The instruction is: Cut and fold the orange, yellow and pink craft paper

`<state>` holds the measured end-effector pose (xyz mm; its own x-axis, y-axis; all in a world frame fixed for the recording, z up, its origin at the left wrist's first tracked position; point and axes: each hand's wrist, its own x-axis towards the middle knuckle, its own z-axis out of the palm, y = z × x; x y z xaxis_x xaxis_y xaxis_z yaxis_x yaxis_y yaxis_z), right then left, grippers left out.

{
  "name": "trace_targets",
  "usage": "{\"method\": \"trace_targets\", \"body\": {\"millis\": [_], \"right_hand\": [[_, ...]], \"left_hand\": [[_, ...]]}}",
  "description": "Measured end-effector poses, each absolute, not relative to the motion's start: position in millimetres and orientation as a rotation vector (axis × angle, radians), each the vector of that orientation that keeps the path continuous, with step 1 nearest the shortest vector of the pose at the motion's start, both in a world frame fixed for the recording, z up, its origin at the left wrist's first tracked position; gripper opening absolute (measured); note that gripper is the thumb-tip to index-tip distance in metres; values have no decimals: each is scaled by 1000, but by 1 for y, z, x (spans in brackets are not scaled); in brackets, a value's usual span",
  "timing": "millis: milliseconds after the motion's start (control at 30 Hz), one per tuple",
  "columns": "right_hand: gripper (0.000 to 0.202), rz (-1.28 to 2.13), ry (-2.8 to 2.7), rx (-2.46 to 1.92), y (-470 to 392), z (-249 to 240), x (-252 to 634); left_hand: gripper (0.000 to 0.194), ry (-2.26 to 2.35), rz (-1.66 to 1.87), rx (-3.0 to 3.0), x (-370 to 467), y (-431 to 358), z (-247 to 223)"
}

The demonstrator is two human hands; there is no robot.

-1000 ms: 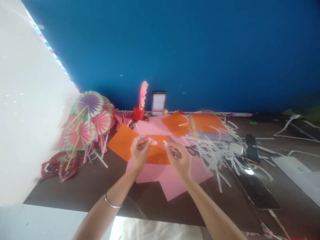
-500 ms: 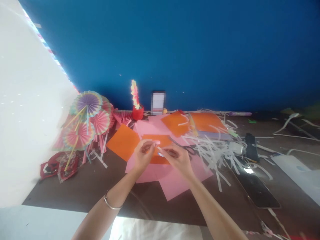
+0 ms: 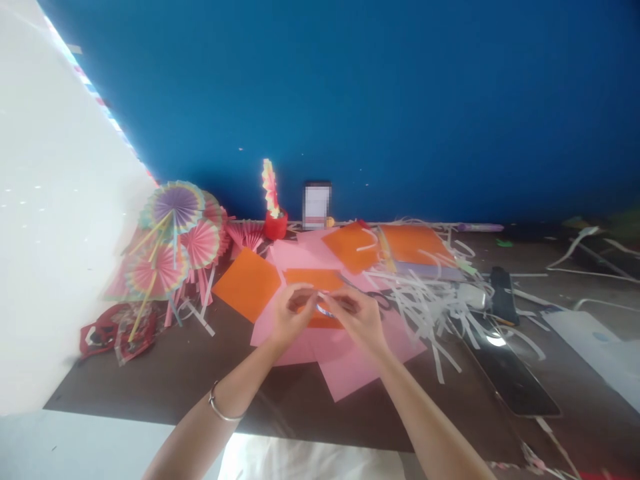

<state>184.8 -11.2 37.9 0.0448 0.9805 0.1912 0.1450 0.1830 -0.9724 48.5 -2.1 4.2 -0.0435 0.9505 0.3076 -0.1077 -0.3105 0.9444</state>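
My left hand point(image 3: 295, 312) and my right hand point(image 3: 356, 313) meet fingertip to fingertip over an orange sheet point(image 3: 310, 275). Both are pinched on a small white strip point(image 3: 326, 309), which curves between the fingers; its ends are hidden by them. Under the orange sheet lie pink sheets point(image 3: 350, 370). Another orange sheet point(image 3: 249, 285) is left of my left hand. Dark scissors point(image 3: 381, 300) lie partly behind my right hand.
Folded paper fans point(image 3: 175, 208) stand at the left, near a red pot point(image 3: 275, 227). White paper strips point(image 3: 420, 300) are heaped at the right, beside a black phone point(image 3: 520, 380) with a cable. A blue wall point(image 3: 350, 100) rises behind.
My hands have come together, and the left fingertips now touch the right ones. A small pink piece seen at my left fingertips before is hidden now.
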Motion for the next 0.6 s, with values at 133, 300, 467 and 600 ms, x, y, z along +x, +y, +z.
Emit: {"method": "trace_targets", "body": {"millis": [133,300,467,600], "right_hand": [[20,932,-1367,-1203,-10,38,185],[19,938,-1359,-1193,-10,37,185],[21,918,-1367,-1208,-8,33,187],[22,904,-1368,-1209,-8,32,188]], "left_hand": [[16,955,1506,1334,48,-2,3],[17,957,1505,1323,49,-2,4],[15,913,1503,1312,50,-4,8],[19,937,1491,1278,50,-4,6]]}}
